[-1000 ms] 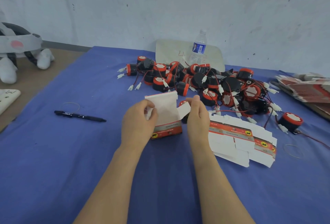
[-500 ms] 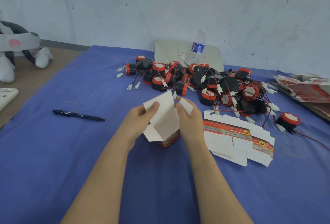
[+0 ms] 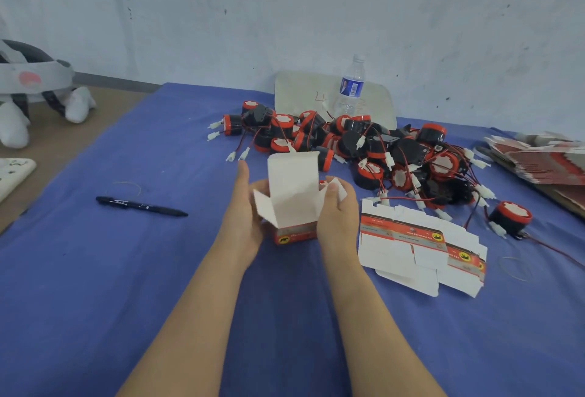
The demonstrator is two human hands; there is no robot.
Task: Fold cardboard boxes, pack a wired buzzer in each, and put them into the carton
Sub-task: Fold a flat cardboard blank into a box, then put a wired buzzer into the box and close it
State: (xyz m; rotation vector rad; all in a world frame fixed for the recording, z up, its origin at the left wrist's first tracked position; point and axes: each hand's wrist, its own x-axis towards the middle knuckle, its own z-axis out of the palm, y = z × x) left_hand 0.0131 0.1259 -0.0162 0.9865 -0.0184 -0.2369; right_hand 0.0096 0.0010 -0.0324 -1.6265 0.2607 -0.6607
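Box [image 3: 292,194]: small white card w/ red printed band at the bottom, half-formed, upright, top open. Rear lid flap stands up, side flaps splay out. Gripped btwn left hand [image 3: 243,216] & right hand [image 3: 337,216], in front of the buzzer pile [image 3: 364,143]: round black bodies, red rims, white faces, red/black wires w/ white plugs. Lone buzzer [image 3: 509,217] sits apart, right. Flat blanks [image 3: 421,248] overlap just right of the box. Far-right stack [image 3: 544,159] is prob. more blanks.

I am looking into a small packing workshop: a surface [image 3: 95,270] draped in blue cloth is carrying a heap of wired buzzers [image 3: 364,146], flat box blanks [image 3: 418,248] are lying loose beside it, a thick stack of printed blanks [image 3: 544,160] is sitting at the right edge, and a bare scuffed wall [image 3: 285,16] is standing behind.
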